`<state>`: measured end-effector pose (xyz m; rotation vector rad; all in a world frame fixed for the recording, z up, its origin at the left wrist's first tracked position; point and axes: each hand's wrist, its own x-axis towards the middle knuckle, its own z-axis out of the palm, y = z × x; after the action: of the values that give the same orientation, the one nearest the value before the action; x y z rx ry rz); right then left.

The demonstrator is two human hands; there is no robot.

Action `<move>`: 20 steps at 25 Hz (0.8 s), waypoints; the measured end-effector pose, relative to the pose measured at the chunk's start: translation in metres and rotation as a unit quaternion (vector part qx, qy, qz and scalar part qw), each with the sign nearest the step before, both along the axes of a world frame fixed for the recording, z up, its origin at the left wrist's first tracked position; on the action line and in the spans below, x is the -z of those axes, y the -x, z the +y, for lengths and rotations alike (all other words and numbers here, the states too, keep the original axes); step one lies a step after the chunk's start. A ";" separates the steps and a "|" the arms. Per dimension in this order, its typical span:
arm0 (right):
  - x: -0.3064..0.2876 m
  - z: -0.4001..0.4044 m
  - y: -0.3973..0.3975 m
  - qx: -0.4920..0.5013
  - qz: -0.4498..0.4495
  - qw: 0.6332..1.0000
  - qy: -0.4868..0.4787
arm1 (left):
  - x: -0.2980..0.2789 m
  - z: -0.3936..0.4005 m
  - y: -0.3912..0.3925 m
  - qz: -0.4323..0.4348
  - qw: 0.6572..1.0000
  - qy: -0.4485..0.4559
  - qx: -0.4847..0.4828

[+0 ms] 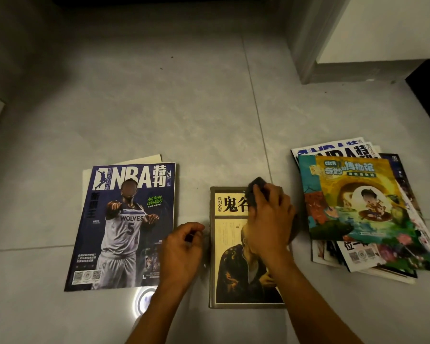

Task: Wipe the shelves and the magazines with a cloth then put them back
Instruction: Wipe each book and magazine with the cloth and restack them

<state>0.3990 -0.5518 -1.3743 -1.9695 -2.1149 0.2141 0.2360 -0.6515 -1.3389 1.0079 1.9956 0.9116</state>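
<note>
Head view: right hand [268, 219] presses cloth [257, 184] on book [233, 256].

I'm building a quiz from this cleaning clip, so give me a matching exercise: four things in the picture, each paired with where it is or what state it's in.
Things:
1. NBA magazine
2. dark cloth
3. yellow-covered book
4. cartoon-cover magazine

Places or states:
A. on top of the messy pile at right
B. lying between the two hands' sides, under the right hand
C. gripped in the right hand
D. flat on the floor at left, beside the left hand

Pairs: 1-D, 2-C, 3-B, 4-A
</note>
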 end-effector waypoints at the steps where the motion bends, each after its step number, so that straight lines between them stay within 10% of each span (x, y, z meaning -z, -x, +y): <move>1: -0.001 -0.013 0.014 -0.052 -0.011 0.999 -0.011 | 0.000 -0.002 -0.003 0.001 1.000 -0.003 0.001; 5: -0.001 -0.011 0.022 -0.283 -0.037 0.958 -0.041 | 0.000 -0.004 0.004 -0.001 0.998 -0.021 -0.063; 10: -0.011 0.018 0.031 -0.148 -0.015 0.988 0.035 | -0.006 -0.002 0.010 -0.003 0.996 -0.028 -0.080; 20: -0.008 -0.079 0.029 -0.210 -0.077 0.973 0.063 | -0.007 0.003 0.010 0.017 0.997 -0.033 -0.069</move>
<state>0.3703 -0.6306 -1.3665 -1.6214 -2.6651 0.2836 0.2255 -0.6481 -1.3323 0.9371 2.0956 1.0475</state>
